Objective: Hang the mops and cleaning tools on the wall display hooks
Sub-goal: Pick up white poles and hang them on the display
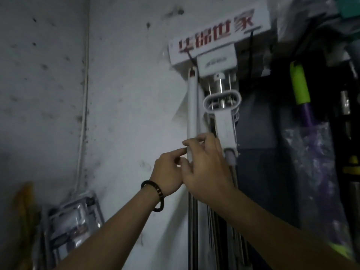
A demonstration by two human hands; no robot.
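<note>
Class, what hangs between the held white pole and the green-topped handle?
In the head view, a looped white handle hangs between the white pole and the green-topped handle.

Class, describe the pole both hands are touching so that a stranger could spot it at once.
Find the white sign with red characters high on the wall. Below its left end hangs a slim white pole. Unlike the handle beside it, it has no oval loop.

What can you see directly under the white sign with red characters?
Under the white sign hang a slim white mop handle and a white loop-topped handle. The left hand and right hand cover the slim handle's middle; the mop heads lie outside the picture.
</note>
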